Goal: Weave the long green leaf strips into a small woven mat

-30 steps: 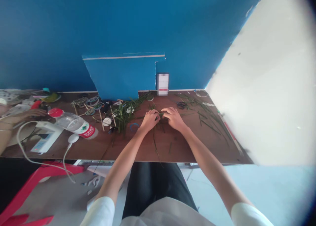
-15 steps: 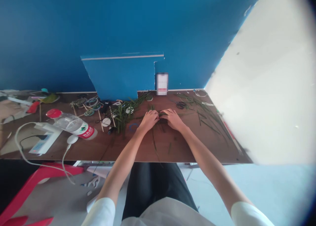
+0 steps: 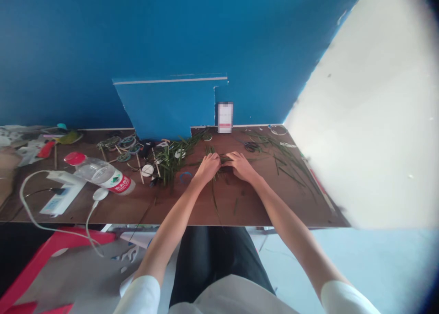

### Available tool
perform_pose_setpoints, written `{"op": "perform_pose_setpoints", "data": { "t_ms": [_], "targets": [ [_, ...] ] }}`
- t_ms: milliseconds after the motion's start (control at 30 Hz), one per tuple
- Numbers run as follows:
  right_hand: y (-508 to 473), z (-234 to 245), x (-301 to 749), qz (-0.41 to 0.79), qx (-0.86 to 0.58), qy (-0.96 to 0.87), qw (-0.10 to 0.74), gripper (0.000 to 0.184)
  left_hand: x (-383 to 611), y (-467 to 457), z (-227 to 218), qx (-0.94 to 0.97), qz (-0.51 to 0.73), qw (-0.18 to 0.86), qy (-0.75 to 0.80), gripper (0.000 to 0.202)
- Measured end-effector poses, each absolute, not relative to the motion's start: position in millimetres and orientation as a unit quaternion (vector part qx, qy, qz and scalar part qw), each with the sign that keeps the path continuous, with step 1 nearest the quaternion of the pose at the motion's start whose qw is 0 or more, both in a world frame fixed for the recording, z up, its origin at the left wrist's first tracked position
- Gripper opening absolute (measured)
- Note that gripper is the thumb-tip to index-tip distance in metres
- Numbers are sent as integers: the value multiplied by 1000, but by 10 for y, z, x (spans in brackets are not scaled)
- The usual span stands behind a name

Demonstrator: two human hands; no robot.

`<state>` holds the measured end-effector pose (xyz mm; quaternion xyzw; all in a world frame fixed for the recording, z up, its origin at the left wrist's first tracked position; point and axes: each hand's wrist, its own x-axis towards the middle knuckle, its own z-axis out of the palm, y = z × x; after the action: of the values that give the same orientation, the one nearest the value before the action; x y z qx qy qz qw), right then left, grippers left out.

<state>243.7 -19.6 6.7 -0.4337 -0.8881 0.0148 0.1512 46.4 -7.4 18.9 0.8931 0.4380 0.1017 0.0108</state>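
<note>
My left hand (image 3: 207, 165) and my right hand (image 3: 241, 165) meet at the middle of the brown table (image 3: 260, 204), fingers curled and pinched together on thin green leaf strips (image 3: 222, 158). One long strip (image 3: 214, 199) trails from under my left hand toward the table's front edge. A heap of green leaves (image 3: 170, 157) lies just left of my left hand. More loose strips (image 3: 288, 165) are scattered to the right of my right hand.
A plastic water bottle (image 3: 103, 173) with a red cap lies on its side at left, beside a white power strip (image 3: 58, 196) with cables. Small sticks with round woven pieces (image 3: 125, 149) lie behind it. Scissors (image 3: 252, 145) lie at the back. A blue board (image 3: 168, 104) leans on the wall.
My hands have stayed together on the strips with only small finger movements. At the far left, another person's hand and forearm have drawn back out of view.
</note>
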Motion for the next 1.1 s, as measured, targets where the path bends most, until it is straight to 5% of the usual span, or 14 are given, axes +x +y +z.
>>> {"op": "perform_pose_setpoints", "data": {
  "t_ms": [1100],
  "targets": [
    [-183,56,2437,6,-432,-891,141,56,334,64,6,889,184,108,406,10]
  ]
}}
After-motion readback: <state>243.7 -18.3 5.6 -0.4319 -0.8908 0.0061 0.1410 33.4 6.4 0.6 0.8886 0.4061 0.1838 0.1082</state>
